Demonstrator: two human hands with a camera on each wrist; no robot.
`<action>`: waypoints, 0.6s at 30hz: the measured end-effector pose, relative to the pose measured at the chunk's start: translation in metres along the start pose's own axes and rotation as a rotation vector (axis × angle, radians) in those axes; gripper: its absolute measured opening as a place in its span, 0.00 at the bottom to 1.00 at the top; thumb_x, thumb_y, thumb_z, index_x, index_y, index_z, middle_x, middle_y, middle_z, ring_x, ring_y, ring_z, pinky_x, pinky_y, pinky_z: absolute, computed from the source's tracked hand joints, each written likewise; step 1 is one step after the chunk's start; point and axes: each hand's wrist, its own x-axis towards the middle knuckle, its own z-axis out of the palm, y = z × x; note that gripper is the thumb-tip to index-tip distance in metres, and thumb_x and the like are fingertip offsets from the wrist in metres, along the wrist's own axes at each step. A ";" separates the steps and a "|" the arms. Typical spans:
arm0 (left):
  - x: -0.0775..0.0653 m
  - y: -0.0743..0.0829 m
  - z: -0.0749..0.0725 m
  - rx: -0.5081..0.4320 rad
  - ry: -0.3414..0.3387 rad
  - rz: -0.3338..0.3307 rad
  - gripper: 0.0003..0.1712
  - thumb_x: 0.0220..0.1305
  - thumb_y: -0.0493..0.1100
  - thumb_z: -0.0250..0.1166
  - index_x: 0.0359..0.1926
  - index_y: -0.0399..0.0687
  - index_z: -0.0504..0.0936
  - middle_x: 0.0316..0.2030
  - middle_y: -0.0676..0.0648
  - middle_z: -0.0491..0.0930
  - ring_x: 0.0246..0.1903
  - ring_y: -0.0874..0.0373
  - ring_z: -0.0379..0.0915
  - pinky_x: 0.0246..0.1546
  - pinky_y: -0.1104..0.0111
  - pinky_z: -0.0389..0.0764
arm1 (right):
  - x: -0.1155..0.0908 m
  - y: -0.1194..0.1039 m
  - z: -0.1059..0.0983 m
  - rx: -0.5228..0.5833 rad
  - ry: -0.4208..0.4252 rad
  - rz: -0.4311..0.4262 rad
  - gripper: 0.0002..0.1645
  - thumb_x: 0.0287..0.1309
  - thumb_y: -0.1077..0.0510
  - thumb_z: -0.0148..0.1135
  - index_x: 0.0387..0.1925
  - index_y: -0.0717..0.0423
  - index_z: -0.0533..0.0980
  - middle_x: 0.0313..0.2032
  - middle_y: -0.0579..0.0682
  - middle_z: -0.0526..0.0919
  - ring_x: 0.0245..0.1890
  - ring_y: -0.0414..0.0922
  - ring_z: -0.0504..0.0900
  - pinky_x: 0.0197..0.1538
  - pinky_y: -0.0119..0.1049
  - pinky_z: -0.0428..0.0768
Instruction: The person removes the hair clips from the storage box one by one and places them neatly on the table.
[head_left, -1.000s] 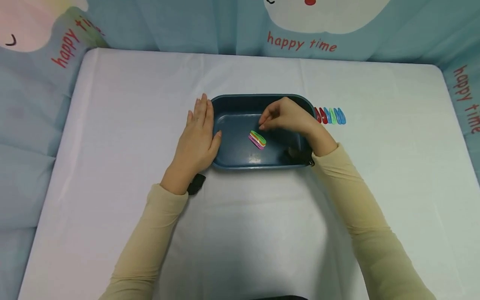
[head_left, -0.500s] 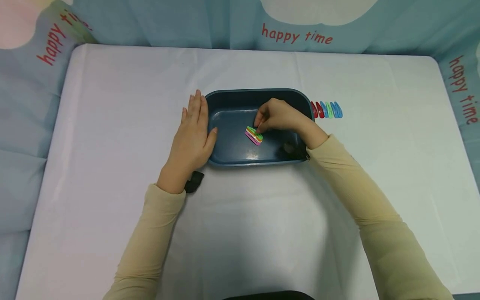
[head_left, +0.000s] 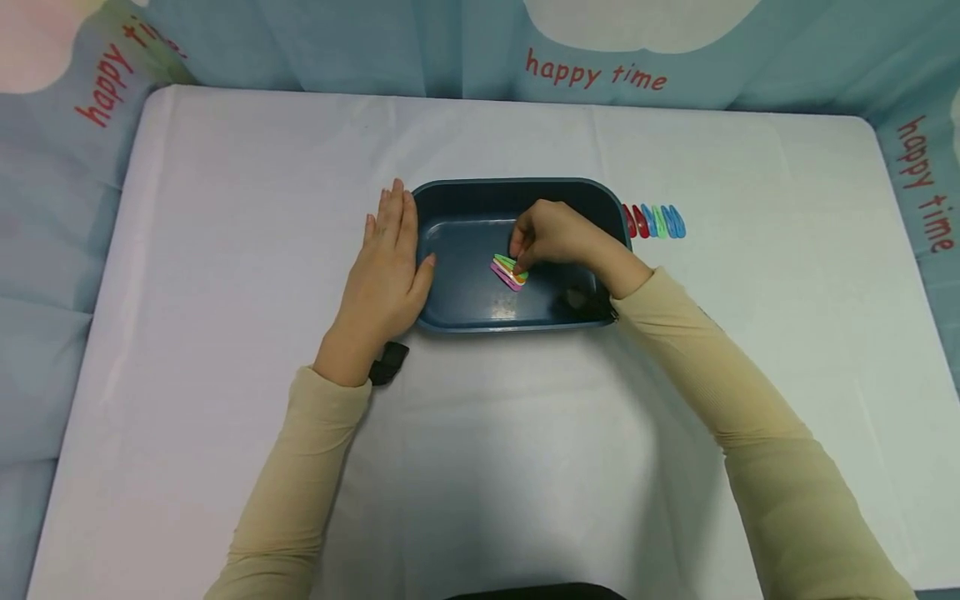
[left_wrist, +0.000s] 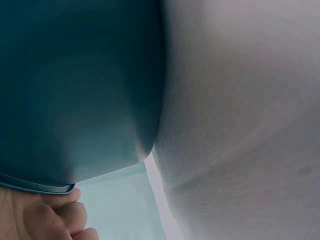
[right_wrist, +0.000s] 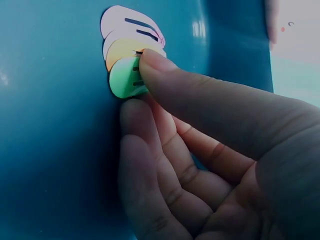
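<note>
In the dark blue rectangular tray (head_left: 457, 292), several snap hair clips lie stacked in an overlapping fan. A pink clip (right_wrist: 116, 21) is at one end, then a paler one and an orange clip (right_wrist: 117, 54). The green hair clip (right_wrist: 122, 79) ends the row. My right hand (head_left: 558, 235) reaches over the tray and pinches the green clip, thumb on top and index fingertip at its edge; the thumb hides part of the clips. With fingers straight, my left hand (head_left: 386, 271) rests against the tray's left side, thumb on the rim.
Outside the tray's right side, a row of red, blue and green hair clips (head_left: 660, 221) lies on the white-covered table (head_left: 525, 467). A light blue printed curtain (head_left: 360, 50) hangs behind and beside the table. A black strap piece (head_left: 388, 363) sits under my left wrist.
My right hand has lowered from above the clips onto the green clip. My left hand stays at the tray's left side. The camera view has shifted slightly.
</note>
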 end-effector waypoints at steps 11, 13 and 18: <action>0.000 0.001 -0.001 0.009 -0.001 0.001 0.39 0.71 0.46 0.44 0.71 0.30 0.37 0.73 0.36 0.32 0.72 0.47 0.26 0.68 0.54 0.36 | -0.002 -0.001 -0.001 0.011 -0.003 0.006 0.07 0.48 0.61 0.72 0.29 0.60 0.81 0.29 0.51 0.83 0.29 0.44 0.76 0.34 0.34 0.73; 0.000 0.001 -0.001 0.014 -0.006 -0.001 0.39 0.72 0.46 0.44 0.71 0.30 0.37 0.73 0.37 0.32 0.72 0.47 0.26 0.68 0.54 0.35 | -0.002 -0.001 0.000 0.014 0.000 0.007 0.07 0.49 0.61 0.72 0.29 0.60 0.81 0.29 0.51 0.83 0.29 0.44 0.76 0.34 0.34 0.74; 0.000 0.001 -0.001 0.013 -0.001 0.003 0.38 0.72 0.46 0.43 0.71 0.30 0.37 0.73 0.37 0.32 0.72 0.47 0.26 0.68 0.54 0.36 | -0.003 -0.001 -0.001 0.029 0.003 -0.004 0.06 0.49 0.62 0.71 0.29 0.60 0.81 0.29 0.51 0.83 0.28 0.44 0.76 0.33 0.34 0.75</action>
